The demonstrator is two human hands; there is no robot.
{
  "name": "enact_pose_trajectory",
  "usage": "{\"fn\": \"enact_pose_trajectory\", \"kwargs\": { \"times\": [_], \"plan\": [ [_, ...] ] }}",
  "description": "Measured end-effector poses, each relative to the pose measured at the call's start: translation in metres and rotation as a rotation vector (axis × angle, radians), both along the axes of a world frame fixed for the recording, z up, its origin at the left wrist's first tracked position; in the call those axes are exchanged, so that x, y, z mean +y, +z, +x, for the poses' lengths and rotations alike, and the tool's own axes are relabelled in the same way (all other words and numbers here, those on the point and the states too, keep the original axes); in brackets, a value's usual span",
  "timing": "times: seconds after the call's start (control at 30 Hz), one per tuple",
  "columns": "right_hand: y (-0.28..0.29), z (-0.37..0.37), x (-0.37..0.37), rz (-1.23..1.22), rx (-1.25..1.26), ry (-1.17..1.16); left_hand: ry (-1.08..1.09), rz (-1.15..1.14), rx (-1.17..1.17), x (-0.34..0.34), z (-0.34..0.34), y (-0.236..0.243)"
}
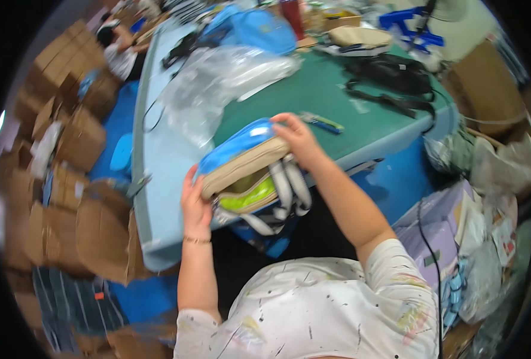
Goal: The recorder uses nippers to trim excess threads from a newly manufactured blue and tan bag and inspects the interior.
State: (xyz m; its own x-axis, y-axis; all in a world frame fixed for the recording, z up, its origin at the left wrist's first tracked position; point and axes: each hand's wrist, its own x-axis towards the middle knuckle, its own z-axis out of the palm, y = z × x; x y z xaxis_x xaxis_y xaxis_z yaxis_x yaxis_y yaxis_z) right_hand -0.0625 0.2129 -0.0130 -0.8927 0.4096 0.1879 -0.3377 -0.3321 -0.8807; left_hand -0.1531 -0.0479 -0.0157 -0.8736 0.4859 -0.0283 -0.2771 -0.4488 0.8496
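A small zippered bag [241, 164] in blue, beige and lime green, with white-and-grey straps hanging from it, is held up over the near edge of the table [259, 105]. My left hand [195, 197] grips its left end, and my right hand [294, 136] grips its upper right end. A small tool with a blue-and-yellow part [320, 122] lies on the green mat just beyond my right hand. A crumpled sheet of clear plastic [211, 81] lies beyond the bag.
Black bags with straps [388, 78], a beige bag [358, 37] and a blue bag [253, 30] lie farther on the table. Cardboard boxes [80, 143] are piled at left, plastic-wrapped goods [481, 275] at right. Other people [119, 54] sit at the far left.
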Motion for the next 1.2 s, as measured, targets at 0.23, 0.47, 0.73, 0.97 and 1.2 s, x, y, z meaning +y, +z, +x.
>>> {"fn": "enact_pose_trajectory", "kwargs": {
  "times": [0.23, 0.47, 0.73, 0.97, 1.2],
  "plan": [
    [-0.003, -0.003, 0.011, -0.18, -0.111, 0.078, -0.05, 0.064, -0.064, 0.0, -0.005, -0.001],
    [0.0, 0.001, 0.009, -0.221, -0.11, 0.055, -0.11, 0.02, 0.013, -0.004, -0.003, 0.004],
    [-0.003, 0.011, 0.006, -0.013, 0.019, 0.005, -0.087, -0.399, 0.666, -0.004, 0.03, 0.02],
    [-0.01, 0.025, -0.002, 0.439, 0.076, -0.233, 0.255, -0.952, 1.577, 0.006, 0.054, 0.041],
    [-0.01, 0.042, -0.003, 0.807, 0.076, -0.334, 0.355, -1.073, 1.617, 0.03, 0.064, 0.024]
  ]
}}
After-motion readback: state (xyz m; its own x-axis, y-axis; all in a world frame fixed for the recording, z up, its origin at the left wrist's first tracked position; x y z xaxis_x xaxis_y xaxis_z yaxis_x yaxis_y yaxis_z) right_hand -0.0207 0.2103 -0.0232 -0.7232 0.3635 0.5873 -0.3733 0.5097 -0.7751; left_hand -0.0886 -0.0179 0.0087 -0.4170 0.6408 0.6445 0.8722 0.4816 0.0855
